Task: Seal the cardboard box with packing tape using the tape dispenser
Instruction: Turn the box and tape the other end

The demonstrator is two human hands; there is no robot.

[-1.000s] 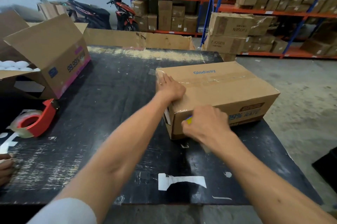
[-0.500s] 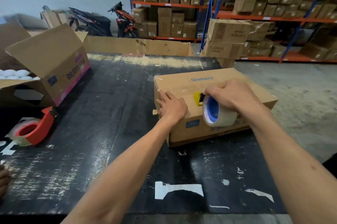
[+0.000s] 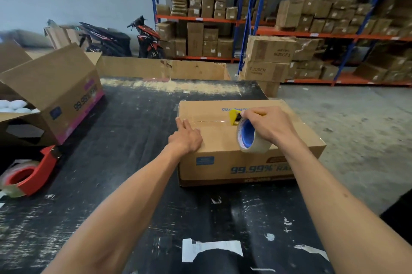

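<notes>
A closed cardboard box [image 3: 225,164] with blue print lies on the black table [image 3: 124,162]. My left hand [image 3: 186,137] presses flat on the box top near its left end. My right hand [image 3: 267,126] grips a tape dispenser [image 3: 247,134], a clear roll on a blue core with a yellow cutter, held on the box top at the centre seam. A shiny strip of clear tape [image 3: 209,121] runs along the seam from the left edge to the cutter.
A red tape dispenser [image 3: 24,175] lies at the table's left edge. An open carton [image 3: 55,97] holding white round items stands at the back left. Flat cardboard leans behind the table. Shelving with boxes and parked motorbikes fill the background. Concrete floor lies to the right.
My right hand has carried the dispenser from the box's near left corner up onto the top and rightward along the seam, laying tape. My left hand stays pressed at the left end.
</notes>
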